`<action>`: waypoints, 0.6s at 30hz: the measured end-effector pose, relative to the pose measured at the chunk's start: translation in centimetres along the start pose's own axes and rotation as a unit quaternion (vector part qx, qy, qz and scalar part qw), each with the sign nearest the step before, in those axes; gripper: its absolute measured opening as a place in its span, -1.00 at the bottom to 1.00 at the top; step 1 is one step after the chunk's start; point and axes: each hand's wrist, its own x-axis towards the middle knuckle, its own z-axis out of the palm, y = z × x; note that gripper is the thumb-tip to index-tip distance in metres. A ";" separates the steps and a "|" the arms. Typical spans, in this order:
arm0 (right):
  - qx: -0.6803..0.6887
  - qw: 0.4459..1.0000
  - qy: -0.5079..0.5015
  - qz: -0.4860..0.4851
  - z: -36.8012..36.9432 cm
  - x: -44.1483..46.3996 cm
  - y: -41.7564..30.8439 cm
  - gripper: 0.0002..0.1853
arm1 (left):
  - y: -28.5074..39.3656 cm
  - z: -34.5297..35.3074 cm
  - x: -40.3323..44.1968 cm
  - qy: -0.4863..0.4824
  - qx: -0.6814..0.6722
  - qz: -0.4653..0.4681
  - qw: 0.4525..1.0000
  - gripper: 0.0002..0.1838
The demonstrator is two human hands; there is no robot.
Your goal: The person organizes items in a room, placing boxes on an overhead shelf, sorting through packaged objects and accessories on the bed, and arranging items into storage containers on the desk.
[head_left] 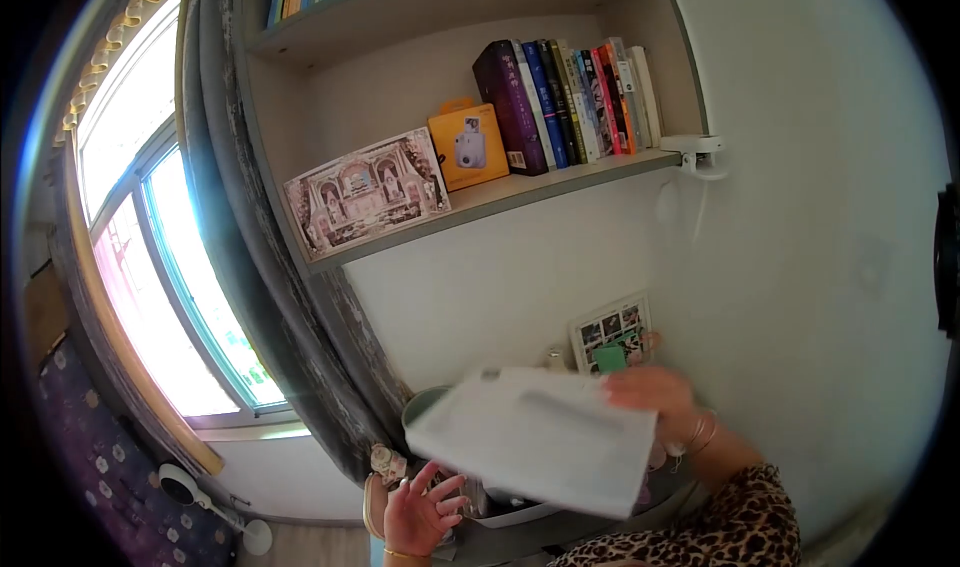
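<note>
A flat white rectangular thing (535,442), perhaps a box or a thick folder, hangs tilted above the desk and is smeared by motion. My right hand (652,395) grips it along its upper right edge, with the fingers over its top face. Just below its lower left corner, my left hand (420,512) is raised with its fingers spread and nothing in it. Beneath the white thing, part of a tray or bin (515,517) shows; most of what it holds is hidden.
Above is a wall shelf (560,192) with a row of books (575,102), a yellow camera box (470,147) and a patterned box (368,192). A framed photo grid (612,327) leans at the wall. Left are a grey curtain (270,247), a window (210,277) and a white lamp (180,484).
</note>
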 end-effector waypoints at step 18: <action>-0.234 0.969 0.067 0.040 -5.2 17.6 10.3 -0.61 | -1.0 -2.4 -3.2 0.049 0.090 0.010 0.995 -0.40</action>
